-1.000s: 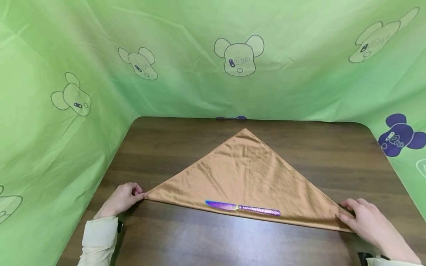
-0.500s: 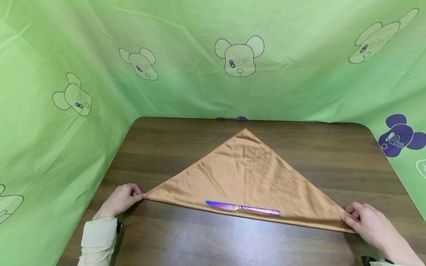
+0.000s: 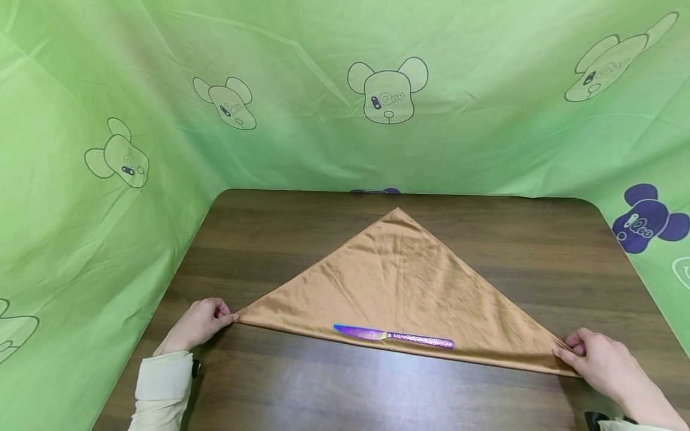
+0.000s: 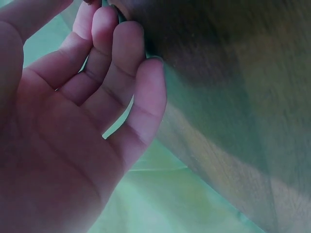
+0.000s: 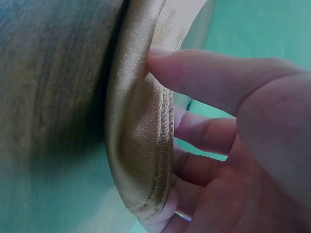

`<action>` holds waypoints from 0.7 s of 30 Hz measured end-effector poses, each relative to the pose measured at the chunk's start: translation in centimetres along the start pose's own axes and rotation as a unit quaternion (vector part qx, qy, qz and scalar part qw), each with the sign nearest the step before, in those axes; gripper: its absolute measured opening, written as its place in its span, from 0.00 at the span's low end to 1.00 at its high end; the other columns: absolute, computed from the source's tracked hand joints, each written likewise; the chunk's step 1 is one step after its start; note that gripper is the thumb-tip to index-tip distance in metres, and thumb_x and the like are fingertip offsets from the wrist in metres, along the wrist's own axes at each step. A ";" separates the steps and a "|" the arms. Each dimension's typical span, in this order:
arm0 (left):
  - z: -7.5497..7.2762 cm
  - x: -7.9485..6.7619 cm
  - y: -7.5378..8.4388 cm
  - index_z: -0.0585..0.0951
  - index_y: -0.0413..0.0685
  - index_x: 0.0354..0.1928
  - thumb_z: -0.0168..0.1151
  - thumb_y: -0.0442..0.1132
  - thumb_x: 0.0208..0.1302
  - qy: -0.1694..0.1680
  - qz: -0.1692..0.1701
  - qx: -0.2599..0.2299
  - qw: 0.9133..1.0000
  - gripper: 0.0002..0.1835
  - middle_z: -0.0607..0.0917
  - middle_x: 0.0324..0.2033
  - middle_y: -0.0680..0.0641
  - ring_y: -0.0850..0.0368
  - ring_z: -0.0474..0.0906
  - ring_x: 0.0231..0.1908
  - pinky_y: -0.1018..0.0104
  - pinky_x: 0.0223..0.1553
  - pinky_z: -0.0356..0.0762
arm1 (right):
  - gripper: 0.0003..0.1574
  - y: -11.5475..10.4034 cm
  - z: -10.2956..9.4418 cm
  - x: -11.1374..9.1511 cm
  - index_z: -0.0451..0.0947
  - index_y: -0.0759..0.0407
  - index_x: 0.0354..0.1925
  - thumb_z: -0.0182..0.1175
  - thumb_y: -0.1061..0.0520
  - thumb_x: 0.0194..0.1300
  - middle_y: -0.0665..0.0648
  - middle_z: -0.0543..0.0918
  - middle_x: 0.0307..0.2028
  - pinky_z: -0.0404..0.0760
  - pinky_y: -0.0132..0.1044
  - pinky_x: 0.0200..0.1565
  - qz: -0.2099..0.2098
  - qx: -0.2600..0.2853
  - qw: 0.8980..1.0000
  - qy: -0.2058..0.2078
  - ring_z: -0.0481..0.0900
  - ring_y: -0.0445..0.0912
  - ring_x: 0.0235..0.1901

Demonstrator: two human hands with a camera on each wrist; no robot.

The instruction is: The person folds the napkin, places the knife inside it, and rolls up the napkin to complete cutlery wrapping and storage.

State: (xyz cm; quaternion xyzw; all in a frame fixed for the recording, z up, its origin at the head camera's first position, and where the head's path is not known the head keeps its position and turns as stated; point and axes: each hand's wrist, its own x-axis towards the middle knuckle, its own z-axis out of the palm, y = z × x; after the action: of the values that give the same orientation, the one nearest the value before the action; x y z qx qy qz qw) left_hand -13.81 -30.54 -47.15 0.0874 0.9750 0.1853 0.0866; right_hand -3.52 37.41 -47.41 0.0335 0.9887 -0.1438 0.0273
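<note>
A satiny copper-brown cloth napkin (image 3: pixel 377 275) lies folded into a triangle, its peak pointing to the far side. Along its near folded edge rests a purple-blue table knife (image 3: pixel 396 336), blade to the left. My left hand (image 3: pixel 198 323) pinches the napkin's left corner between thumb and finger; in the left wrist view the other fingers (image 4: pixel 129 51) curve loosely and the pinched tip is cut off at the top. At the right corner my right hand (image 3: pixel 606 362) grips the cloth. The right wrist view shows the thumb (image 5: pixel 194 75) on the rolled, stitched hem (image 5: pixel 163 131), fingers behind it.
The brown wood-grain table (image 3: pixel 302 221) runs back to a green curtain (image 3: pixel 302 131) with cartoon bear-like heads printed on it. The same green fabric hangs along the left and right sides.
My right hand has shifted slightly outward to the right and drawn its fingers in at the napkin's corner. The left hand, napkin and knife stay almost where they were.
</note>
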 end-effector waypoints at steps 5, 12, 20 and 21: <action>0.1 0.0 0.0 0.74 0.51 0.19 0.63 0.46 0.52 0.006 0.003 0.009 1.000 0.11 0.74 0.17 0.56 0.65 0.66 0.20 0.71 0.24 0.64 | 0.17 -0.1 0.0 -0.1 0.73 0.57 0.23 0.64 0.46 0.49 0.51 0.78 0.21 0.67 0.44 0.23 0.006 -0.002 1.000 0.000 0.73 0.48 0.20; 0.1 0.0 0.1 0.73 0.51 0.20 0.63 0.45 0.51 0.009 -0.002 0.006 1.000 0.11 0.73 0.16 0.56 0.64 0.66 0.18 0.71 0.23 0.64 | 0.16 -0.3 -0.1 0.0 0.72 0.56 0.23 0.64 0.47 0.50 0.52 0.77 0.21 0.67 0.44 0.23 0.011 -0.002 1.000 -0.015 0.73 0.48 0.21; 0.3 0.2 0.6 0.74 0.46 0.29 0.62 0.37 0.49 0.003 0.019 -0.020 1.000 0.07 0.72 0.19 0.55 0.65 0.66 0.20 0.72 0.24 0.64 | 0.09 -0.8 -0.1 0.0 0.74 0.57 0.25 0.62 0.53 0.50 0.52 0.76 0.23 0.66 0.40 0.25 0.004 0.004 1.000 -0.029 0.71 0.44 0.23; 0.3 0.2 0.6 0.75 0.46 0.31 0.62 0.36 0.48 0.002 0.023 -0.024 0.999 0.08 0.73 0.20 0.55 0.65 0.66 0.20 0.72 0.25 0.64 | 0.08 -0.9 -0.1 0.0 0.74 0.57 0.25 0.62 0.54 0.50 0.51 0.76 0.22 0.66 0.39 0.25 0.002 0.004 1.000 -0.029 0.71 0.43 0.23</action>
State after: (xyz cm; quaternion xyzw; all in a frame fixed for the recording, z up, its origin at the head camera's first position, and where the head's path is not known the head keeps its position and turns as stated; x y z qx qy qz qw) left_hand -13.85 -29.85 -47.20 0.1075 0.9682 0.2103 0.0820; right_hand -3.62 36.62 -47.06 0.0310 0.9868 -0.1486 0.0556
